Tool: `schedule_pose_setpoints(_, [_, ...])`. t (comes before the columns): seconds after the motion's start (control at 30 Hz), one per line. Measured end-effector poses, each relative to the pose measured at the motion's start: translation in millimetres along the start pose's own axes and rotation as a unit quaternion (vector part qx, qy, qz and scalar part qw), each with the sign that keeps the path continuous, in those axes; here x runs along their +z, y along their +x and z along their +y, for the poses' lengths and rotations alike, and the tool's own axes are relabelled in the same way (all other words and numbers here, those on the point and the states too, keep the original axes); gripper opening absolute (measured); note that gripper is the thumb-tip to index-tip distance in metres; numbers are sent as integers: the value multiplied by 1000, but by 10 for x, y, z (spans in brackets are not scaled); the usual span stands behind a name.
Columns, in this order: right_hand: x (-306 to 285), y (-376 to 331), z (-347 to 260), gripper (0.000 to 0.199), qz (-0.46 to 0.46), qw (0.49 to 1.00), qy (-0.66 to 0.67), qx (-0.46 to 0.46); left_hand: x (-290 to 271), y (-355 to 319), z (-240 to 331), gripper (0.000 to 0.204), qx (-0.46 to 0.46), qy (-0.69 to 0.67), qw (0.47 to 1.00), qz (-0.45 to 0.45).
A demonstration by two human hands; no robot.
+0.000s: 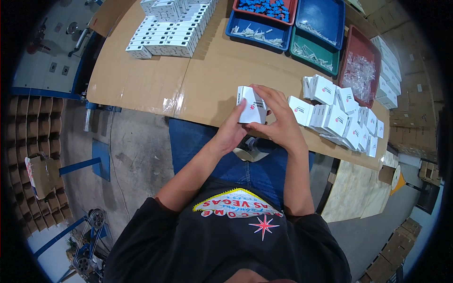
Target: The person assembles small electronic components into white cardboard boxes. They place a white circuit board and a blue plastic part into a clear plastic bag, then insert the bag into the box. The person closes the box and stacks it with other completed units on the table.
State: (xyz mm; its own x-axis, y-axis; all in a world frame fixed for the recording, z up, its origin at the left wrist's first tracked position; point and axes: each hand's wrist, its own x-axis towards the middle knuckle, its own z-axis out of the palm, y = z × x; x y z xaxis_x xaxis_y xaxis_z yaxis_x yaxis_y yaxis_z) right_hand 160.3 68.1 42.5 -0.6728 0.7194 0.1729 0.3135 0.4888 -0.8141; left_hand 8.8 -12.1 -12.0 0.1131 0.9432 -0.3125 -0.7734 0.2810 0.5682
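Just above the table's near edge, a small white box (254, 109) with a red printed mark is held between both hands. My left hand (232, 126) grips its left side and lower corner, the thumb lying on its face. Fingers of my right hand (281, 121) wrap over its top and right side, with the thumb at the lower edge. Whether the box's far end is closed is hidden by the right hand. To the right of my right hand lies a heap of similar white boxes (336, 120), some stacked upright and others tilted over one another.
A brown cardboard-covered table (141, 85) spans the front. White boxes stand in rows (165, 40) at the far left. Behind are a blue tray (259, 37) and a green tray (314, 52) of thin white pieces, a red tray (266, 7) of blue parts, and a red tray (349, 47) of clear plastic bags.
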Motion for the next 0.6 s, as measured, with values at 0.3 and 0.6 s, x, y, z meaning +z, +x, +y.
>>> schedule_pose_setpoints(0.3, [54,17,47,94,51,995,-60,-62,-117,-72,90,39,5,-2,999,40])
schedule_pose_setpoints(0.6, [147,-90,153,59,2,977,143,160,-34,-130,209,37,67,12,997,27])
